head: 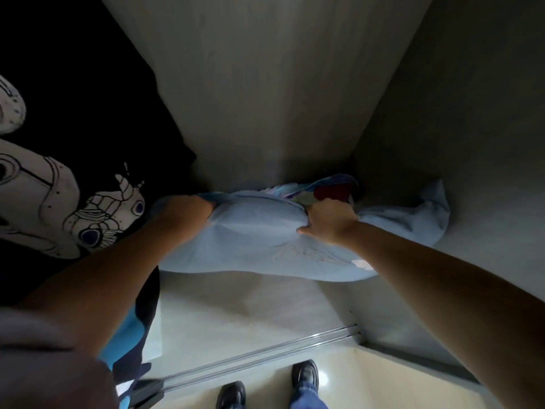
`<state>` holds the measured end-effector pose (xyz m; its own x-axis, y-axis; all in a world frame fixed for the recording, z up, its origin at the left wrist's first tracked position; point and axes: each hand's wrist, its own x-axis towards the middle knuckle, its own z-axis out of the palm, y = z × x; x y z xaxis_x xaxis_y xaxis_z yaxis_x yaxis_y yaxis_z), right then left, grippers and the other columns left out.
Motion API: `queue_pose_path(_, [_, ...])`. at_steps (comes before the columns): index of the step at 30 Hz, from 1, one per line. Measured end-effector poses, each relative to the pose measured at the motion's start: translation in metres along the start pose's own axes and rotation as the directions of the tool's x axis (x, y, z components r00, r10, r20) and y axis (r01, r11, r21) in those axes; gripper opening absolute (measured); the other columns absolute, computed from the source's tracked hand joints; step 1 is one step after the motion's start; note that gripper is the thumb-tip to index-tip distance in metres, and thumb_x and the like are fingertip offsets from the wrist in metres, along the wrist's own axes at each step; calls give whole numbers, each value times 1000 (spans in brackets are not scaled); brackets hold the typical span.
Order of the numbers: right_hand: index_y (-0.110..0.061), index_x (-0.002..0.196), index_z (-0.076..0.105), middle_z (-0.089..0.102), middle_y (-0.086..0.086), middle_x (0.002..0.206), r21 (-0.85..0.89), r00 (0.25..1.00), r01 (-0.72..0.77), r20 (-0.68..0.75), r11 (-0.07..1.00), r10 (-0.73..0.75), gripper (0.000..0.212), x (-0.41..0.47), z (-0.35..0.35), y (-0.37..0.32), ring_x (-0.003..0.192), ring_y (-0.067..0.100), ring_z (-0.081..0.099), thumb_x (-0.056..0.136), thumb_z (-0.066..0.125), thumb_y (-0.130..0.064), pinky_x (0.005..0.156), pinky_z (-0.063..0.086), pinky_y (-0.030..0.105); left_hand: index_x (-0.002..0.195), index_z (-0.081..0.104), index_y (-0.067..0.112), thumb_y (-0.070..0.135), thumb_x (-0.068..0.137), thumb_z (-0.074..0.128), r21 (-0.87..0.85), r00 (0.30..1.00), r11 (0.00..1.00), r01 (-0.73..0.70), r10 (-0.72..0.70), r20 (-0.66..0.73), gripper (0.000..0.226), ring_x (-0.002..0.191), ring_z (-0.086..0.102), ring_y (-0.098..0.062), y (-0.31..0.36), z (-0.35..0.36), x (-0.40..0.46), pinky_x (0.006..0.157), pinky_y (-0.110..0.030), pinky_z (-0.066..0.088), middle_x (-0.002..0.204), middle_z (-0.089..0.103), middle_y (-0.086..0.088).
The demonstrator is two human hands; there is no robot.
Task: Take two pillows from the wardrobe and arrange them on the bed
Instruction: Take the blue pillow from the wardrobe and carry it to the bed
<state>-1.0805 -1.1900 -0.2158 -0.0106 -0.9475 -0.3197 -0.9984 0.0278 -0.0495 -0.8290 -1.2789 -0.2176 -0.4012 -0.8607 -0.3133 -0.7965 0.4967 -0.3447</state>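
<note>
Both hands grip a blue pillow inside the wardrobe.

The pillow [265,246] lies across the back of the wardrobe [265,84] floor, toward the right rear corner, its near edge lifted off the floor. Left hand [184,212] clutches the pillow's left end, fingers curled and sunk into the fabric. Right hand [331,221] grips a bunched fold at the top right, thumb pressed on the near side. Loose blue cover fabric [427,214] trails right, against the side wall. A second, multicoloured pillow [327,188] shows just behind the blue one, at the back wall; mostly hidden. A dark printed garment [88,202] hangs at the left. Sliding-door track [265,352] runs along the front edge; two dark shoes [305,374] stand on the room floor beyond it.
</note>
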Motion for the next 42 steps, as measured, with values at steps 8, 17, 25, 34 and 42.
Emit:
queue_pose_path(8, [-16,122,58,62,11,122,77,983,-186,7,980,186,50,-77,-28,-49,112,31,57,86,55,-51,85,47,38,109,65,8,12,96,43,-54,984,983,-178,178,-8,25,106,64,-29,-25,-26,-40,83,-36,51,114,67,-12])
queue_pose_path(17, [-15,111,65,67,11,113,117,889,-457,62,882,453,47,-217,-21,-85,103,32,63,82,59,-51,76,49,33,116,63,3,20,95,48,-491,948,827,-276,320,6,31,112,59,-28,-2,-62,-106,87,-27,45,125,62,-16])
queue_pose_path(25, [-22,109,66,69,6,109,118,693,-721,147,683,706,43,-408,20,-50,99,29,65,83,57,-55,68,41,30,99,70,17,20,90,50,-228,755,728,-646,654,-49,22,84,64,-22,154,-99,-194,71,-27,51,106,68,-15])
queue_pose_path(34, [-24,105,66,70,2,109,68,509,-860,153,505,847,38,-667,53,-8,101,27,66,86,53,-54,66,39,30,120,57,33,22,96,41,317,358,365,-875,930,-82,30,113,60,-29,344,-142,-367,87,-36,48,121,65,-4])
queue_pose_path(42, [-24,103,66,68,3,111,-30,422,-905,54,424,905,26,-831,35,57,104,27,64,88,55,-42,72,44,31,108,66,23,23,89,45,295,299,313,-903,950,-95,29,110,61,-28,470,-206,-482,86,-35,48,117,68,-4])
